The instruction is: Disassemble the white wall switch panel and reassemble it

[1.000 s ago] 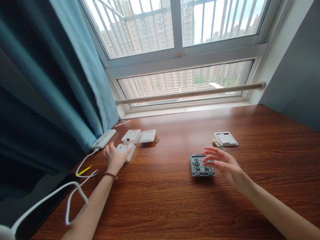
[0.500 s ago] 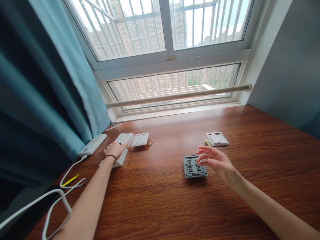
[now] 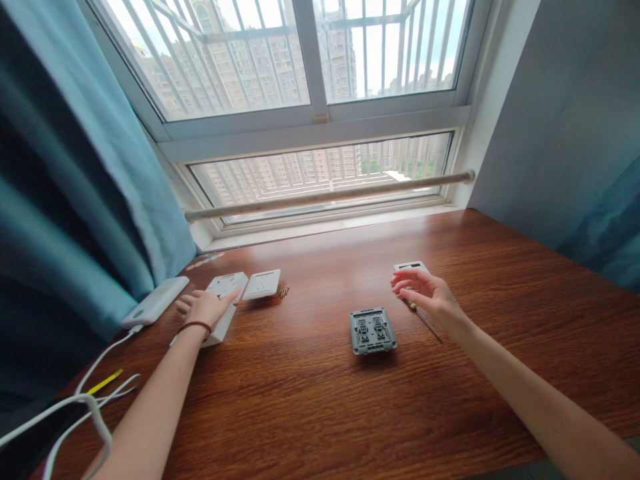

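My left hand [image 3: 204,311] is over a white box-shaped plastic piece [image 3: 223,325], fingers spread; whether it touches the piece is hidden. Just behind are a white socket box [image 3: 227,284] and a flat white socket panel [image 3: 263,283]. My right hand [image 3: 425,291] hovers with loosely curved fingers, nothing visibly gripped. Beneath it lies a screwdriver [image 3: 425,325], its pale handle partly covered, and behind the fingers a white switch plate [image 3: 411,266] shows in part. Between the hands rests a grey switch module [image 3: 373,331], its mechanism facing up.
Several small screws [image 3: 284,292] lie beside the socket panel. At the left are a long white device [image 3: 157,302] with a white cable [image 3: 103,350] and a yellow strip-like item [image 3: 105,381]. A blue curtain [image 3: 125,200] hangs at the table's left; a window [image 3: 320,127] stands behind.
My right hand has moved off the grey switch module to over the screwdriver and switch plate. My left hand's fingers have spread over the white piece. The view has shifted right.
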A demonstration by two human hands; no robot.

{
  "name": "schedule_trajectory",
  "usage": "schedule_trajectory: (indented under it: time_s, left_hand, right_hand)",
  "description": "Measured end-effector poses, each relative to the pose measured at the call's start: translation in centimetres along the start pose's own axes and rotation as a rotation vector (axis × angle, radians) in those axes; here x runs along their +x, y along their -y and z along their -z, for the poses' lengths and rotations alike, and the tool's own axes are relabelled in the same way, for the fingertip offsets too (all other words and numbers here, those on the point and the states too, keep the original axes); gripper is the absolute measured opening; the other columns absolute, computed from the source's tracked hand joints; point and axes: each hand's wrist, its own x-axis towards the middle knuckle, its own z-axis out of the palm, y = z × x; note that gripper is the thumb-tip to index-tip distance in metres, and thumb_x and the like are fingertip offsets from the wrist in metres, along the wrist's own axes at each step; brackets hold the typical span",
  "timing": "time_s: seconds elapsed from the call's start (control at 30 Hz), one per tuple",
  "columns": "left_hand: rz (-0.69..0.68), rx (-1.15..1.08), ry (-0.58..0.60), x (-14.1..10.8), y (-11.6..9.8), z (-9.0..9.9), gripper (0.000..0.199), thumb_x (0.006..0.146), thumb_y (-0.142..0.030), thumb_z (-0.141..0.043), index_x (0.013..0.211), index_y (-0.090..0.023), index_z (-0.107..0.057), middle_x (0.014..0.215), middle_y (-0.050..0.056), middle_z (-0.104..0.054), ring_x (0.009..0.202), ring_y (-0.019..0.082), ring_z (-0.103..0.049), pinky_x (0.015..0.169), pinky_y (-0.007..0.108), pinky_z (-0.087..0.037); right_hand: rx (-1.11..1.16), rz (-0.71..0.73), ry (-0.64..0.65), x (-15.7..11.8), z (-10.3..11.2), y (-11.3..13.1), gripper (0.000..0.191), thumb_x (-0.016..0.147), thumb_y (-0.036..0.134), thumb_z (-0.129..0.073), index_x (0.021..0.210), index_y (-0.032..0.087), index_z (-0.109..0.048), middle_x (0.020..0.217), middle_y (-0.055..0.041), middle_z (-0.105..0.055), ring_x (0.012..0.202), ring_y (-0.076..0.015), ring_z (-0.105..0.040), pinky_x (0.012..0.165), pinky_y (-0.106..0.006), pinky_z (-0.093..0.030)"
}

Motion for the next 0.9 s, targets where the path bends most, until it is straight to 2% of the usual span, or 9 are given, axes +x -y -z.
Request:
schedule_trajectory:
  time_s: [0.03, 0.1, 0.13, 0.2, 0.27, 0.37, 0.5, 0.63, 0.9]
  left_hand:
    - [0.013, 0.023, -0.097, -0.6, -0.9, 0.2, 0.089, 0.072, -0.047, -0.058, 0.119, 0.015, -0.016, 0.132, 0.039, -0.011, 0.123, 0.053, -0.005, 0.095, 0.064, -0.011]
    - [-0.137, 0.016, -0.266, -2.7, -3.2, 0.7, 0.082, 0.074, -0.043, -0.058, 0.126, 0.006, -0.016, 0.139, 0.031, -0.004, 0.128, 0.045, -0.002, 0.103, 0.057, -0.008]
    - [-0.257, -0.032, -0.305, -4.1, -4.6, 0.8, 0.076, 0.077, -0.040, -0.056, 0.128, 0.001, -0.018, 0.141, 0.026, -0.005, 0.131, 0.041, -0.003, 0.106, 0.053, -0.009]
    - [-0.503, -0.193, -0.295, -7.6, -7.4, 0.7, 0.063, 0.081, -0.034, -0.052, 0.129, -0.007, -0.023, 0.142, 0.018, -0.018, 0.132, 0.032, -0.014, 0.109, 0.046, -0.014]
    - [-0.710, -0.364, -0.106, -11.4, -10.0, 0.0, 0.060, 0.079, -0.032, -0.055, 0.130, -0.015, -0.026, 0.139, 0.013, -0.028, 0.131, 0.027, -0.022, 0.109, 0.042, -0.020]
    - [-0.856, -0.526, 0.279, -15.8, -12.8, -1.6, 0.066, 0.078, -0.031, -0.057, 0.133, -0.021, -0.022, 0.141, 0.012, -0.028, 0.132, 0.025, -0.024, 0.108, 0.043, -0.024]
    - [-0.921, -0.581, 0.615, -17.6, -15.1, -3.6, 0.089, 0.067, -0.039, -0.067, 0.137, -0.018, -0.015, 0.143, 0.016, -0.020, 0.133, 0.028, -0.021, 0.109, 0.047, -0.021]
    - [-0.912, -0.641, 0.724, -17.5, -15.8, -4.4, 0.097, 0.060, -0.038, -0.073, 0.137, -0.017, -0.017, 0.141, 0.017, -0.023, 0.132, 0.031, -0.022, 0.109, 0.048, -0.021]
    - [-0.797, -0.762, 0.784, -17.9, -15.0, -5.0, 0.082, 0.069, -0.027, -0.067, 0.135, -0.019, -0.019, 0.135, 0.014, -0.035, 0.126, 0.026, -0.035, 0.108, 0.043, -0.026]
  right_hand:
    - [-0.141, 0.049, -0.055, 0.9, 1.4, -0.5, 0.028, 0.075, 0.031, -0.062, 0.101, 0.021, -0.059, 0.093, -0.0059, -0.063, 0.082, -0.0198, -0.060, 0.074, -0.038, -0.049]
    - [-0.453, 0.139, -0.107, 2.6, 4.2, -1.8, 0.029, 0.076, 0.032, -0.059, 0.102, 0.021, -0.058, 0.095, -0.0060, -0.064, 0.087, -0.0213, -0.060, 0.082, -0.040, -0.047]
    - [-0.600, 0.175, -0.102, 3.3, 5.6, -2.6, 0.030, 0.075, 0.033, -0.059, 0.103, 0.022, -0.058, 0.096, -0.0055, -0.064, 0.092, -0.0223, -0.059, 0.086, -0.041, -0.045]
    - [-0.673, 0.175, -0.109, 4.2, 7.8, -4.2, 0.033, 0.072, 0.034, -0.062, 0.103, 0.022, -0.059, 0.102, -0.0065, -0.062, 0.102, -0.0256, -0.054, 0.094, -0.045, -0.039]
    - [-0.717, 0.166, -0.102, 4.4, 9.2, -5.7, 0.037, 0.071, 0.034, -0.062, 0.106, 0.022, -0.058, 0.109, -0.0077, -0.059, 0.108, -0.0272, -0.050, 0.098, -0.046, -0.034]
    - [-0.770, 0.145, -0.040, 4.0, 10.0, -7.4, 0.044, 0.068, 0.034, -0.064, 0.110, 0.023, -0.057, 0.116, -0.0079, -0.056, 0.116, -0.0280, -0.043, 0.101, -0.045, -0.030]
    - [-0.821, 0.125, 0.045, 3.8, 10.1, -8.5, 0.050, 0.069, 0.034, -0.064, 0.116, 0.023, -0.053, 0.119, -0.0079, -0.053, 0.122, -0.0272, -0.036, 0.104, -0.044, -0.027]
    - [-0.861, 0.114, 0.084, 3.9, 10.1, -8.9, 0.052, 0.071, 0.035, -0.063, 0.119, 0.023, -0.050, 0.123, -0.0083, -0.050, 0.123, -0.0271, -0.034, 0.103, -0.044, -0.027]
    - [-0.869, 0.117, 0.092, 3.9, 10.0, -9.0, 0.051, 0.070, 0.034, -0.063, 0.118, 0.022, -0.050, 0.121, -0.0088, -0.051, 0.120, -0.0267, -0.037, 0.103, -0.044, -0.027]
